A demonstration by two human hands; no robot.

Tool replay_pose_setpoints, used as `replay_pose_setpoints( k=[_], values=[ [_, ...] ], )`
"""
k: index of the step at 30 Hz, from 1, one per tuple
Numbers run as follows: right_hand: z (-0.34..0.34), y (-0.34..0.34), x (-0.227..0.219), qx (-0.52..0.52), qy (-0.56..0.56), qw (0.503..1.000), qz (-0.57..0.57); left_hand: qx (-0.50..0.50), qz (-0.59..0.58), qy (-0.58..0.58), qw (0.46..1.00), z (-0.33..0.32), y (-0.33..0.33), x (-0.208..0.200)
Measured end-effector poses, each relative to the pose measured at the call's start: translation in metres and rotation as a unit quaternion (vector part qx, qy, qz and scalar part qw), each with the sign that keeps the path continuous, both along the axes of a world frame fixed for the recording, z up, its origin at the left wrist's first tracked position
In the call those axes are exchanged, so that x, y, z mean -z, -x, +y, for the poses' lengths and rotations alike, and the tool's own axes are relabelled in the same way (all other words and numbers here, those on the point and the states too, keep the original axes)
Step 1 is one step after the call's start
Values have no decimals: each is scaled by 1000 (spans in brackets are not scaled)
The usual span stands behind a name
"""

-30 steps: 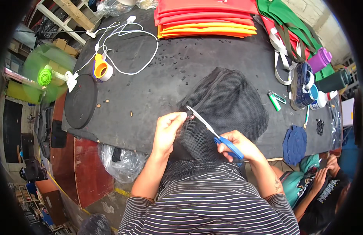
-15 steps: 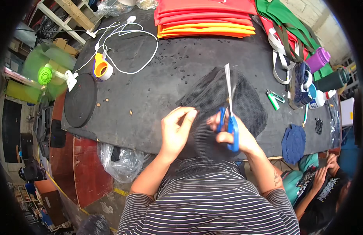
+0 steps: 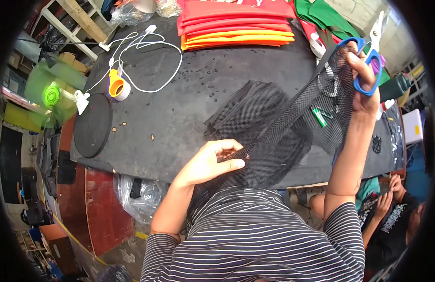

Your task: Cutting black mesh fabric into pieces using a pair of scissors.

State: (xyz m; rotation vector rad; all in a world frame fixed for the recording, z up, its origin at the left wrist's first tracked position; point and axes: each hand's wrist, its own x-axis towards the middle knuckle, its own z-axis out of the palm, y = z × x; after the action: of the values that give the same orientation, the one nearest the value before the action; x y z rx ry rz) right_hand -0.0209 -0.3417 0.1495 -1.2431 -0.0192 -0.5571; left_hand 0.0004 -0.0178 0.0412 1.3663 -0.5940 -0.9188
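Black mesh fabric (image 3: 276, 157) lies bunched over the near part of the table and runs up to the right in a stretched, see-through sheet. My left hand (image 3: 205, 164) pinches its edge with thumb and fingers, close to my body. Raised at the right, my right hand (image 3: 366, 98) grips the sheet's upper corner. Blue-handled scissors (image 3: 376, 33) are also held in that hand, their blades pointing up and away. Another folded part of the mesh, with a darker seam band, rests beyond my left hand. The mesh partly covers a green-and-white small tool (image 3: 322, 116).
Red and orange folded fabric (image 3: 236, 23) is stacked at the far edge. A white cable (image 3: 173, 84), yellow tape dispenser (image 3: 117, 87) and black disc (image 3: 93, 124) lie left, beside a green fan (image 3: 51, 94). At right stands a dark bottle (image 3: 395, 88); a co-worker's hands (image 3: 384, 203) show lower right.
My right hand has swung up and to the right with the scissors, now pulling the mesh corner along and stretching it. My left hand has moved slightly nearer and holds the mesh edge.
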Motion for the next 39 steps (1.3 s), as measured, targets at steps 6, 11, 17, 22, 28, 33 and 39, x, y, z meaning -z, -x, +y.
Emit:
replay_pose_setpoints(
  k=[6, 11, 17, 22, 28, 33, 39],
  values=[
    [0, 20, -6, -11, 38, 999, 18, 50, 100, 124, 986, 13, 2, -17],
    [-3, -15, 40, 67, 194, 963, 176, -208, 20, 83, 974, 5, 5, 2],
    [29, -5, 112, 68, 333, 903, 263, -311, 6, -6, 950, 6, -1, 38],
    [98, 58, 112, -329, 123, 860, 370, -312, 11, -7, 950, 9, -3, 44],
    [113, 85, 134, -415, 20, 802, 429, -285, 75, 10, 956, 12, -7, 37],
    [121, 79, 134, -411, 8, 804, 430, -281, 85, 0, 956, 14, -7, 36],
    [129, 69, 136, -399, 8, 813, 423, -274, 76, -1, 959, 14, -7, 36]
  ],
)
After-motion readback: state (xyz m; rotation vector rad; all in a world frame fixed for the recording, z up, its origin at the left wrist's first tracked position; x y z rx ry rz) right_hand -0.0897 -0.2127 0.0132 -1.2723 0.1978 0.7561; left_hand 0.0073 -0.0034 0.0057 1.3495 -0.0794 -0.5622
